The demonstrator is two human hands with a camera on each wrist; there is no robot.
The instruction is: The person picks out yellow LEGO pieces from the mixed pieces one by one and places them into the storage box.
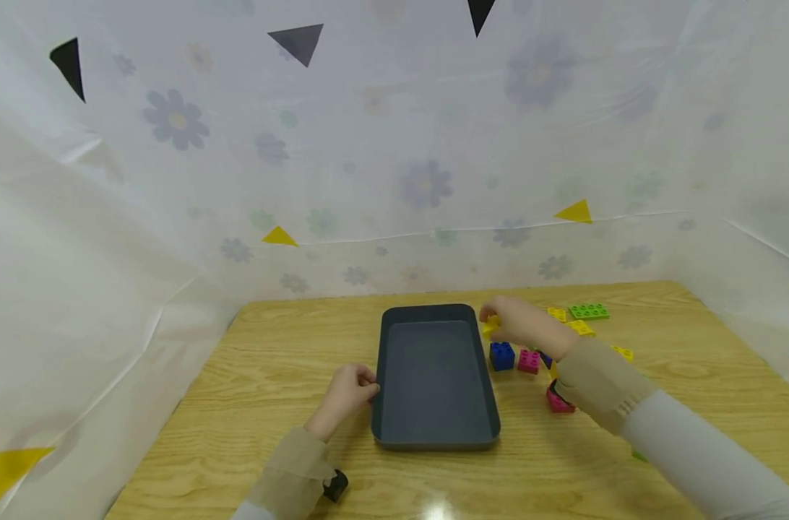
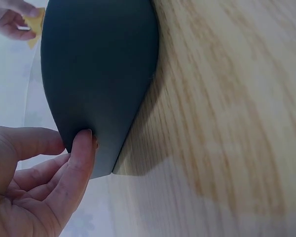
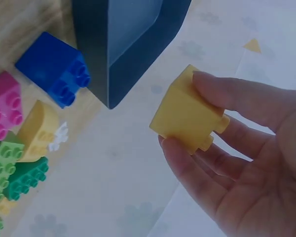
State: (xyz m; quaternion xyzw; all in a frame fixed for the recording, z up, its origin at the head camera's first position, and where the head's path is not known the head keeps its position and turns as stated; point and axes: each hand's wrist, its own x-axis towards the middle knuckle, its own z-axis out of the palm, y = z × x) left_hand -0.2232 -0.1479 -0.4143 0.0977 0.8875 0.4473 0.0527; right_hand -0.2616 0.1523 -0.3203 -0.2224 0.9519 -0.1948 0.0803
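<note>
A dark grey rectangular tray (image 1: pixel 433 390) lies on the wooden table. My left hand (image 1: pixel 345 396) pinches its left rim between thumb and fingers; the left wrist view shows the fingertips (image 2: pixel 83 140) against the tray wall. Beyond the tray's right edge, my right hand (image 1: pixel 516 321) holds a yellow toy brick (image 3: pixel 185 111) in the air. Thumb and fingers grip the brick's sides, with its studs toward the palm. A blue brick (image 1: pixel 501 356) and a pink brick (image 1: pixel 529 361) stand on the table below this hand, right of the tray.
More bricks are scattered to the right: a lime green one (image 1: pixel 589 311), a yellow one (image 1: pixel 580 328), a dark green one (image 3: pixel 27 177) and another pink one (image 1: pixel 560 401). The right forearm hides part of this group. A flower-patterned sheet (image 1: pixel 368 180) hangs behind the table.
</note>
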